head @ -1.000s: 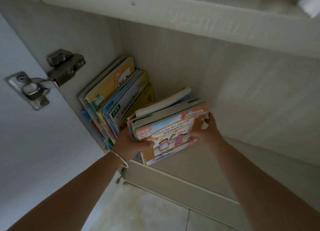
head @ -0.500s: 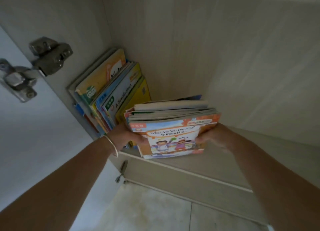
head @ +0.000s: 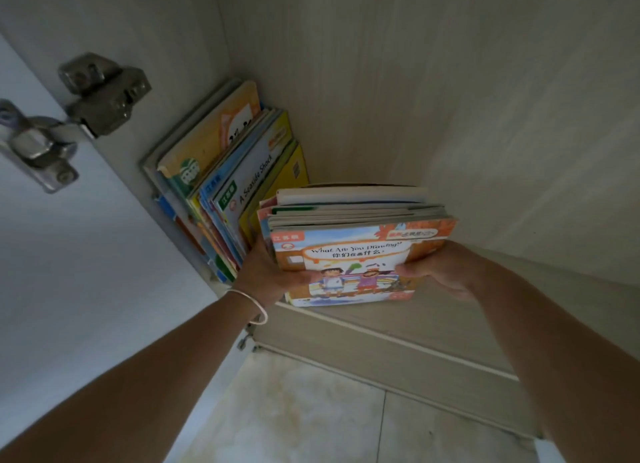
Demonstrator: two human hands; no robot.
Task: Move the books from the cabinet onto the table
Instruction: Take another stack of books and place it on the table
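A stack of thin picture books [head: 360, 251] stands upright near the front edge of the cabinet shelf [head: 433, 320]; its front cover reads "What Are You Drawing?". My left hand [head: 266, 272] grips the stack's left side and my right hand [head: 436, 272] grips its right side. Several more books [head: 228, 171] lean against the cabinet's left wall behind my left hand. The table is not in view.
The open cabinet door [head: 69, 272] is at the left, with a metal hinge [head: 79, 116] on it. The cabinet's back wall [head: 381, 81] rises behind the books. Tiled floor [head: 311, 410] shows below the shelf's front edge.
Both hands have squared the tilted stack upright and drawn it toward the shelf's front edge, away from the leaning books. The view has dipped lower into the cabinet.
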